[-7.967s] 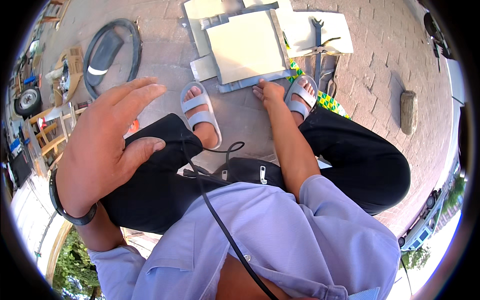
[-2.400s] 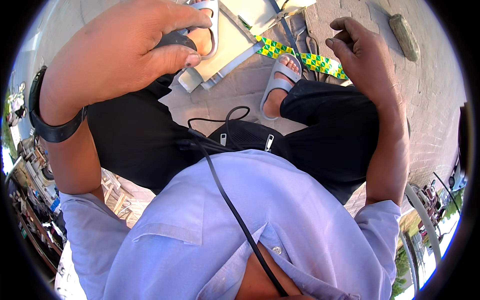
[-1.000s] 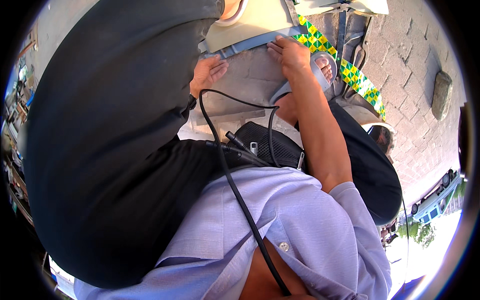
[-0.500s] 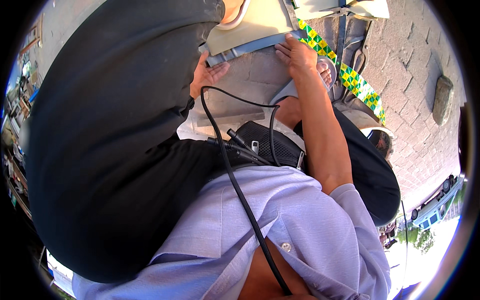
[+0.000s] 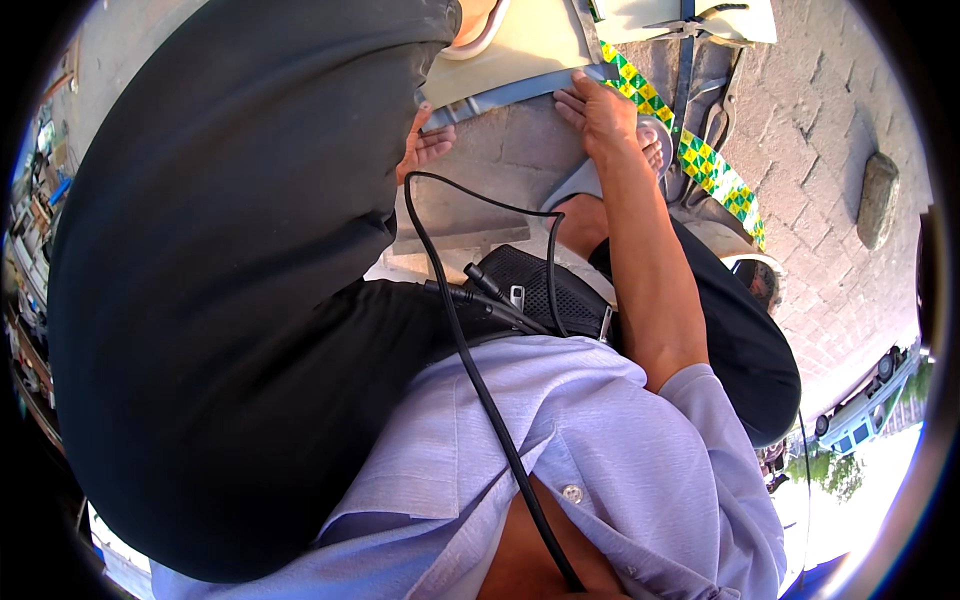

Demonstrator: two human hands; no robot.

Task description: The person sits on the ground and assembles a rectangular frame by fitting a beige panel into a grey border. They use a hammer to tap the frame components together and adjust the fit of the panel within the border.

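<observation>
One grey strip (image 5: 515,94) runs along the near edge of a cream board (image 5: 530,38). The right hand (image 5: 604,115) has its thumb on the strip, fingers bent below; the left hand (image 5: 424,150), partly hidden, spreads thumb from fingers at the other end. Whether either pinches, I cannot tell.

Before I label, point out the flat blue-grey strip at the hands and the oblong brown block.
Flat blue-grey strip (image 5: 515,93), head view: middle of its length.
Oblong brown block (image 5: 878,202), head view: top face.
</observation>
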